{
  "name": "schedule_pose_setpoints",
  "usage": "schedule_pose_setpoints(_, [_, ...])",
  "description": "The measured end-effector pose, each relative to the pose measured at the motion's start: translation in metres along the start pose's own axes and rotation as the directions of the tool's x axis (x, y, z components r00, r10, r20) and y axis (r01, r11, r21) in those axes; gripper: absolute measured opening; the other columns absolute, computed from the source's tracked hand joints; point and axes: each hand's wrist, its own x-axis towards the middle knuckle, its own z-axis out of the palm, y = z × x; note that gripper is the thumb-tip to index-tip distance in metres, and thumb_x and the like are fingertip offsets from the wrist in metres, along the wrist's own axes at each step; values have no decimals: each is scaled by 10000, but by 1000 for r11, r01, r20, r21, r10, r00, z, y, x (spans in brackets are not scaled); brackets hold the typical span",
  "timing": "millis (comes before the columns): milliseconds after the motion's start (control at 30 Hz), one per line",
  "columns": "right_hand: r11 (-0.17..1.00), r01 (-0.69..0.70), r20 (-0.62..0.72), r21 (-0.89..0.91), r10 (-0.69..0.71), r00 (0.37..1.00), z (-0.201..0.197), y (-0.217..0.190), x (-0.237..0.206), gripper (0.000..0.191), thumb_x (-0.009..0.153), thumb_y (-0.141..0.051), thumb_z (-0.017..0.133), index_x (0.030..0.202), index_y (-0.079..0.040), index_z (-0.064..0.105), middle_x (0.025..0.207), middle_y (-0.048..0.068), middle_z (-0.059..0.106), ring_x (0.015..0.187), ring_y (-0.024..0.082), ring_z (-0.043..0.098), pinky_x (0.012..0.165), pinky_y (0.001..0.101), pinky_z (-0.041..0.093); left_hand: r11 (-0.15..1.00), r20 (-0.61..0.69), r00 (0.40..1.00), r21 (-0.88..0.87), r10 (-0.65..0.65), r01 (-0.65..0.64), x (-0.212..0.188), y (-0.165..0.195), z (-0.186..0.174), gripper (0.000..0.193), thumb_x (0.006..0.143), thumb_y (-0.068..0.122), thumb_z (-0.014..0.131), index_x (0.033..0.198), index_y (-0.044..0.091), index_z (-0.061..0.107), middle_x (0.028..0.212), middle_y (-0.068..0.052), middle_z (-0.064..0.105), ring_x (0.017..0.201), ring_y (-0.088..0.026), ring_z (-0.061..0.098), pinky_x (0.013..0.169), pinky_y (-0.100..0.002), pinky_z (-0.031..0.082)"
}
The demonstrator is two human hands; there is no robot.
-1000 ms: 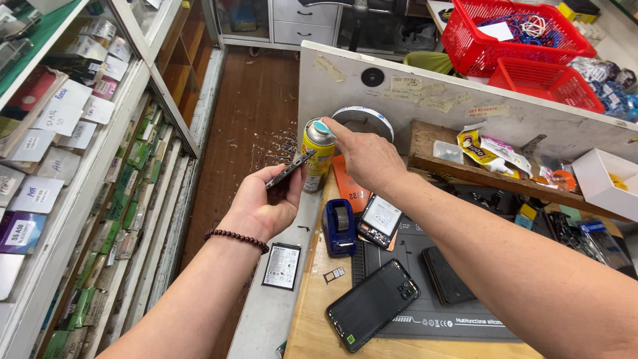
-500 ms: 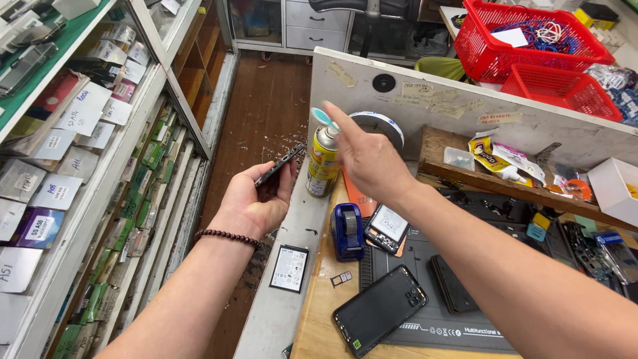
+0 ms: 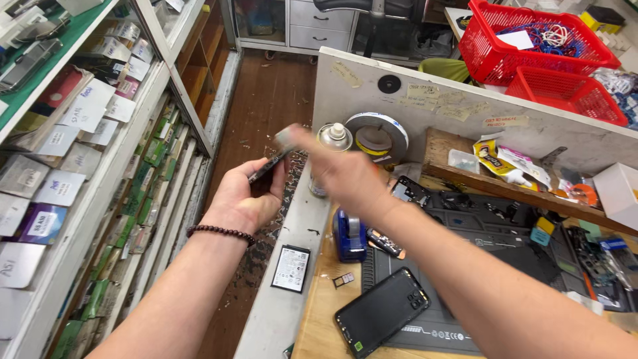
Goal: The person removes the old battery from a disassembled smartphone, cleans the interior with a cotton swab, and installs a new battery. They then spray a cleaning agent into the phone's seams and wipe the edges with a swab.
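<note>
Right hand (image 3: 345,176) left spray can (image 3: 329,156), beside grip.

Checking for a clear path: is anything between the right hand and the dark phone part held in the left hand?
Nothing visible. The right hand, blurred, is beside the phone part in the left hand; the spray can stands behind.

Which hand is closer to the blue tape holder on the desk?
The right hand. It hovers blurred just above and behind the blue tape holder, beside the spray can. The left hand is off the desk edge, holding a dark phone part.
</note>
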Motion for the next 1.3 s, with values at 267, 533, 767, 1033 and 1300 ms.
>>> schedule_pose_setpoints(267, [999,36,-32,-9,-37,999,4,1,-5,576,1001,-59,565,1522,-281,463,1282,185,699,1054,287,747,907,352,587,999,68,997,8,-46,46,2,1,1,150,903,-12,596,1023,-96,630,952,-204,714,809,-312,741,689,-308,682])
schedule_pose_setpoints(533, [999,41,-55,18,-40,998,13,4,-5,593,947,-21,601,1491,-246,534,1436,158,647,1016,235,769,902,333,605,996,81,996,-78,-44,50,0,2,-2,107,916,-28,625,998,-97,619,954,-173,704,805,-288,738,706,-322,688])
schedule_pose_setpoints(767, [994,22,68,-106,-15,998,10,15,-18,457,1033,-144,597,1480,-239,574,968,147,719,884,279,717,806,374,582,1000,34,999,-4,-19,20,-3,3,0,167,915,-17,600,1032,-136,597,991,-220,695,862,-331,738,715,-326,696])
schedule_pose_setpoints(1033, [897,-431,-31,-103,430,902,-18,80,-5,486,1025,-220,511,1505,-165,464,932,226,725,869,384,725,807,431,564,997,28,997,-32,-70,71,-5,-1,-5,169,929,-32,576,1029,-156,634,1010,-220,694,907,-329,734,685,-300,693])
schedule_pose_setpoints(1300, [811,-387,113,-439,477,872,-11,73,-4,505,1037,-314,460,1539,-268,419,994,242,724,948,429,688,859,534,528,993,55,991,10,-120,120,-1,-3,2,179,941,-24,570,1036,-165,626,1008,-227,682,917,-327,727,663,-294,692])
